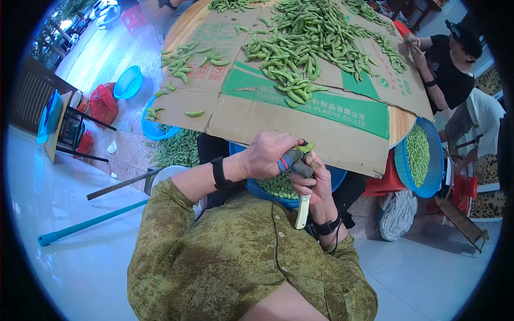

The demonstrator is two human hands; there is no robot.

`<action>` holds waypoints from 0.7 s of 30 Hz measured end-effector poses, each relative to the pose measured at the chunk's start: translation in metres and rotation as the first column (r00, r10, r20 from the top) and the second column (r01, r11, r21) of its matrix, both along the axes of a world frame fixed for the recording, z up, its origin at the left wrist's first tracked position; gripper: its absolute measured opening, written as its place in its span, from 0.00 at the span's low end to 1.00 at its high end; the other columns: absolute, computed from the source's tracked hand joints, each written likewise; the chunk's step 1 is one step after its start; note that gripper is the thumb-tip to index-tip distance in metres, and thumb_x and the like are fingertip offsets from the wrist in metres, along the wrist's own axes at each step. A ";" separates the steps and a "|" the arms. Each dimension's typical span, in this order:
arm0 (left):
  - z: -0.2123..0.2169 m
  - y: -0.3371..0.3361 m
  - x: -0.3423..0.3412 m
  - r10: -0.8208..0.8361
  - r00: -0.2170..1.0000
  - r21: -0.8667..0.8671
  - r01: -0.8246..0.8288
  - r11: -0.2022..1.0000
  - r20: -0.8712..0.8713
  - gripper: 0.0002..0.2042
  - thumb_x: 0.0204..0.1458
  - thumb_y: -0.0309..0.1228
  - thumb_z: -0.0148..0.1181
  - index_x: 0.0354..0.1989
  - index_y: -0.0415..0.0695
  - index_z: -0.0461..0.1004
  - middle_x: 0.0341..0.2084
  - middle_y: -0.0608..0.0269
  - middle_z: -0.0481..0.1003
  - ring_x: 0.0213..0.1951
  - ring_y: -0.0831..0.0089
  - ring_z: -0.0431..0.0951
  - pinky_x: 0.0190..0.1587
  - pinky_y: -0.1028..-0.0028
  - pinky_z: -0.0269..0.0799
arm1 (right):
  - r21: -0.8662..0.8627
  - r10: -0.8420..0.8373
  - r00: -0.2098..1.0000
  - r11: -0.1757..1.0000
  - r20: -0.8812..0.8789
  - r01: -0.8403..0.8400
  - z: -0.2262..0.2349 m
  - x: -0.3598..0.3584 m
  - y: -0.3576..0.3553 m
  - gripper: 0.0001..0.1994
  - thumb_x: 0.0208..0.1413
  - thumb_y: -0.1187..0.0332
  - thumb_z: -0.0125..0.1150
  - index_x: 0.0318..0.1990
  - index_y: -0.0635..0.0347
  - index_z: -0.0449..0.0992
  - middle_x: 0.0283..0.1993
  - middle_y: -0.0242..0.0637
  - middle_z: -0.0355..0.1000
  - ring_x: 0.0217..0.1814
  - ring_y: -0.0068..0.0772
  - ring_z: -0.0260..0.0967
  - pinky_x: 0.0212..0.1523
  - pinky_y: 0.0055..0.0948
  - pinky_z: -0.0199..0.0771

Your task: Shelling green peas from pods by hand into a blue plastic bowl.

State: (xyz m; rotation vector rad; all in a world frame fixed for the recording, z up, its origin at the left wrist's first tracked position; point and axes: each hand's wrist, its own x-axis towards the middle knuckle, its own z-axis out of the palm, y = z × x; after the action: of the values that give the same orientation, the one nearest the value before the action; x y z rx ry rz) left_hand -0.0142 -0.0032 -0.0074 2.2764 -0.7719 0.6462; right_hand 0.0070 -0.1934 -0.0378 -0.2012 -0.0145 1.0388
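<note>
Olive patterned shirt sleeves frame two hands trimming a green soybean pod over a blue basin.

Both forearms rise from the lower edge, each wrist wearing a dark band. Left hand (266,155) is clenched round the grey-and-red handles of a pair of scissors (295,160), apparently so the blades meet the pod close to the body. Right hand (316,184) pinches one soybean pod (307,147) at the blades and also grips a pale knife-like tool (302,211) that hangs downward. Directly beneath sits a blue basin (278,187) of green beans, seemingly placed to catch what drops. Flattened cardboard (300,123) covers the round table, keeping the big pod heap (305,43) together. A second blue basin (423,155) of beans rests at the table's right edge, beside another person's arm (425,75).
</note>
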 end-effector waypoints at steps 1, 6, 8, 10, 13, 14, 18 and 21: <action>-0.004 -0.002 0.002 0.002 0.999 -0.140 -0.009 0.990 -0.050 0.12 0.47 0.29 0.57 0.39 0.36 0.74 0.22 0.56 0.71 0.25 0.61 0.75 0.27 0.67 0.69 | 0.011 -0.006 1.000 1.000 -0.007 0.006 0.002 -0.001 0.002 0.20 0.60 0.68 0.50 0.60 0.51 0.61 0.26 0.30 0.63 0.15 0.13 0.49 0.11 0.13 0.48; -0.010 -0.015 -0.007 -0.038 0.899 -0.501 -0.208 0.840 -0.436 0.08 0.50 0.27 0.53 0.35 0.38 0.75 0.25 0.49 0.74 0.30 0.58 0.77 0.30 0.69 0.69 | -0.098 -0.086 0.993 0.991 0.085 0.094 0.002 -0.004 0.004 0.17 0.61 0.68 0.51 0.57 0.53 0.64 0.26 0.31 0.64 0.14 0.13 0.48 0.11 0.14 0.49; -0.009 -0.014 -0.008 -0.063 0.836 -0.515 -0.274 0.812 -0.545 0.08 0.52 0.28 0.53 0.35 0.39 0.76 0.25 0.47 0.74 0.31 0.59 0.78 0.31 0.71 0.69 | -0.323 -0.148 0.963 0.921 0.227 0.218 0.002 -0.005 0.004 0.12 0.61 0.69 0.51 0.51 0.56 0.68 0.25 0.30 0.64 0.13 0.14 0.50 0.11 0.14 0.50; -0.002 -0.012 -0.008 -0.102 0.731 -0.453 -0.301 0.839 -0.674 0.08 0.53 0.26 0.51 0.36 0.37 0.74 0.24 0.50 0.74 0.30 0.56 0.77 0.32 0.67 0.69 | -0.417 -0.166 0.923 0.854 0.348 0.311 0.000 -0.009 0.005 0.11 0.60 0.70 0.52 0.49 0.57 0.69 0.25 0.29 0.64 0.14 0.13 0.51 0.11 0.15 0.51; -0.008 -0.017 -0.015 0.099 0.917 -0.236 -0.203 0.950 -0.387 0.08 0.52 0.26 0.51 0.38 0.37 0.73 0.25 0.49 0.72 0.30 0.50 0.74 0.32 0.65 0.68 | -0.492 -0.139 0.759 0.684 0.636 0.538 -0.009 -0.010 0.005 0.10 0.58 0.71 0.55 0.47 0.59 0.70 0.24 0.27 0.65 0.15 0.13 0.54 0.13 0.16 0.53; -0.011 -0.019 -0.017 0.097 0.917 -0.237 -0.200 0.951 -0.387 0.08 0.52 0.26 0.51 0.38 0.37 0.73 0.25 0.49 0.72 0.30 0.50 0.74 0.32 0.65 0.68 | -0.461 -0.087 0.622 0.594 0.778 0.660 -0.011 -0.010 0.005 0.11 0.57 0.72 0.56 0.47 0.59 0.69 0.24 0.27 0.65 0.16 0.13 0.56 0.14 0.16 0.54; -0.013 -0.018 -0.024 0.025 0.917 -0.226 -0.124 0.966 -0.397 0.09 0.51 0.24 0.50 0.40 0.38 0.71 0.28 0.47 0.71 0.33 0.47 0.73 0.32 0.62 0.68 | -0.461 0.007 0.510 0.439 0.860 0.771 0.004 -0.012 0.002 0.15 0.52 0.74 0.61 0.48 0.61 0.68 0.26 0.25 0.67 0.19 0.12 0.60 0.18 0.15 0.59; -0.014 -0.018 -0.026 -0.047 0.899 -0.238 -0.065 0.969 -0.436 0.10 0.49 0.24 0.51 0.40 0.38 0.71 0.29 0.47 0.71 0.34 0.47 0.73 0.33 0.61 0.68 | -0.353 0.105 0.342 0.423 0.934 0.834 -0.004 -0.005 -0.005 0.17 0.49 0.75 0.63 0.47 0.63 0.68 0.28 0.31 0.68 0.24 0.21 0.64 0.23 0.22 0.65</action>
State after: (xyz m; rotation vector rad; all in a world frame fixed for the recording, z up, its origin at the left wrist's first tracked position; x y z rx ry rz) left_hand -0.0407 -0.0210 -0.0209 2.0817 -0.4317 0.1964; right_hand 0.0016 -0.1986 -0.0421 -1.6195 -0.4186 0.1262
